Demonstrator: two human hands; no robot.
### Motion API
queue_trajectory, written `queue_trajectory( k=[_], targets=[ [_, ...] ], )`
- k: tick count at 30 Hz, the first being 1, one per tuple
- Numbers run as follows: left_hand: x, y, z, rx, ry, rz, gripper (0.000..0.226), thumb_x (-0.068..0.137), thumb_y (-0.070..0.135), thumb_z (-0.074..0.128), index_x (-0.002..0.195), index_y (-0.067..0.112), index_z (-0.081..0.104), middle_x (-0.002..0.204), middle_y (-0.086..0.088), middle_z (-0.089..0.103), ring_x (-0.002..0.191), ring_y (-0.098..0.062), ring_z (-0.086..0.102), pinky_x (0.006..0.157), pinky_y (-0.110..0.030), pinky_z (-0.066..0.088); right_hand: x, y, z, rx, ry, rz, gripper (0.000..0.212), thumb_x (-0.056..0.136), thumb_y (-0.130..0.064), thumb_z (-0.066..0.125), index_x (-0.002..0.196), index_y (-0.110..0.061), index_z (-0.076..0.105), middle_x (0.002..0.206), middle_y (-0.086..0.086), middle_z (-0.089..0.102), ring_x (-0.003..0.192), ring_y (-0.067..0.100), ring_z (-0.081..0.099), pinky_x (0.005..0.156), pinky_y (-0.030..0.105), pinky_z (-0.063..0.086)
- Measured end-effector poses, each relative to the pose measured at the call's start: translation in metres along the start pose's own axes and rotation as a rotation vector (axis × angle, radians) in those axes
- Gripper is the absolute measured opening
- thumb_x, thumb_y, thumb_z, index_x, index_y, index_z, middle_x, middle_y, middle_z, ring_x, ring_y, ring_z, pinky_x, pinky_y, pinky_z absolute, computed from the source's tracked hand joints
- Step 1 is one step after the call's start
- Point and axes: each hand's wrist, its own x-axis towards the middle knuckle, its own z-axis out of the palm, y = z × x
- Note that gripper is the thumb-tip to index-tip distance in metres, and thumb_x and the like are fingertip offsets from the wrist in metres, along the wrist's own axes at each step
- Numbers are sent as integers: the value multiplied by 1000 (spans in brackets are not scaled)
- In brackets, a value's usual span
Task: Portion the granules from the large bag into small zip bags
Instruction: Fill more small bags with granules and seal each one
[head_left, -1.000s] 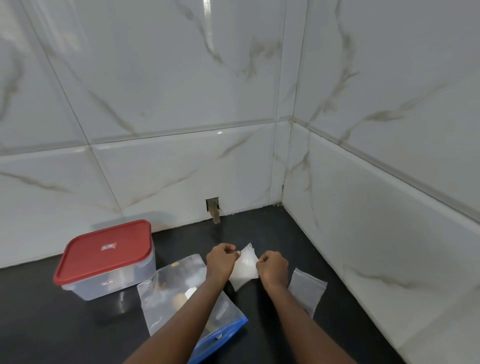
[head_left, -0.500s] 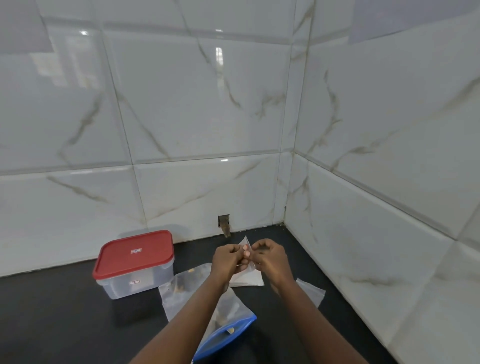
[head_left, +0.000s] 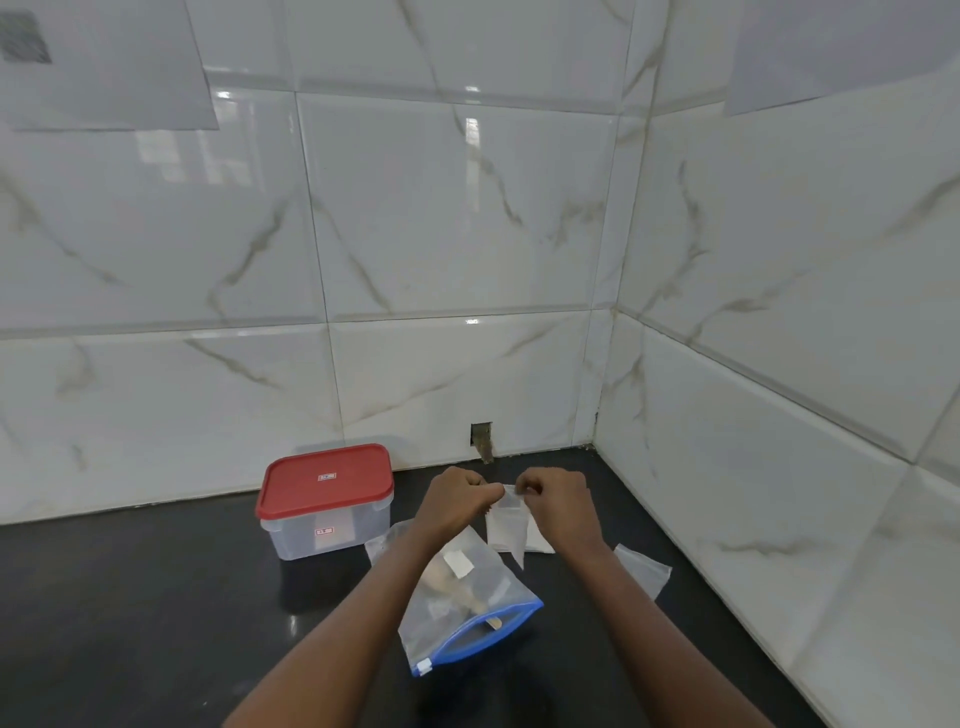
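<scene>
My left hand (head_left: 453, 501) and my right hand (head_left: 557, 506) both pinch the top edge of a small clear zip bag (head_left: 508, 527), which hangs upright between them above the black counter (head_left: 130, 613). Its lower part looks whitish. The large clear bag with a blue zip strip (head_left: 470, 603) lies flat on the counter beneath my left forearm, with some brownish contents showing through. Another small empty zip bag (head_left: 644, 569) lies to the right of my right wrist.
A clear plastic box with a red lid (head_left: 326, 499) stands at the left against the tiled back wall (head_left: 415, 260). A second tiled wall (head_left: 779, 415) closes the right side, forming a corner. More flat plastic (head_left: 535, 545) lies under the held bag.
The camera has tilted up, so more wall shows. My hands came together at the top of the small bag and now hold its upper edge, with the bag hanging straight down.
</scene>
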Motion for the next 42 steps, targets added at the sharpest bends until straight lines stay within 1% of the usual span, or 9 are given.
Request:
queue_trajectory(
  k=[10,14,17,20,25,30,33,38,42],
  targets=[
    [-3,-4,-14,168,-144,22,38,77,34,64,81,-3,69,82,-18,66,69,-16,53,65,-27,40,-10,-11,12,-172,-172,-98,30,95,-11,52,121,-16,65,119,4,64,103,16,62,88,20,47],
    [-15,-5,-15,-24,-220,50,33,90,36,56,115,18,45,112,0,54,100,-11,51,83,-21,41,-13,-10,14,22,-146,-60,32,93,-4,52,121,-13,65,115,8,67,101,17,63,87,17,47],
    [-19,-16,-13,150,-367,193,74,79,32,64,140,22,23,137,0,43,126,-15,41,112,-34,15,-15,-10,12,198,-112,75,36,88,2,56,120,-10,65,114,9,68,95,16,65,84,23,55],
    [-17,-24,-4,371,-315,285,83,71,41,72,139,24,28,136,2,45,127,-14,40,115,-39,0,-19,-9,16,247,-149,155,39,86,2,58,124,-8,61,119,9,64,89,11,59,66,9,49],
    [-21,-27,0,455,-199,265,73,74,45,72,134,21,39,133,1,48,123,-13,43,117,-43,8,-25,-8,22,165,-241,102,42,85,-12,65,127,-10,58,128,5,53,111,15,52,84,12,37],
    [-26,-34,4,495,-175,276,68,75,41,72,131,20,40,132,0,49,119,-14,46,114,-41,25,-28,-2,23,365,-365,181,47,85,2,59,130,-9,55,128,9,57,101,13,53,66,7,48],
    [-30,-38,7,468,-175,266,67,74,41,73,129,20,41,129,-1,50,113,-14,48,104,-34,38,-29,1,24,404,-424,218,48,85,4,59,132,-8,54,128,11,58,108,21,57,77,17,51],
    [-34,-43,15,327,-152,224,64,72,40,75,124,19,45,123,-3,55,103,-11,51,91,-23,42,-32,11,34,384,-362,214,40,87,1,57,125,-11,61,123,9,61,109,22,60,78,19,52],
    [-34,-50,21,405,-127,125,66,77,38,72,131,20,40,133,-2,49,118,-17,48,99,-27,38,-41,24,37,652,-157,400,14,90,-6,59,98,-10,70,95,8,67,79,13,62,60,16,48]
  ],
)
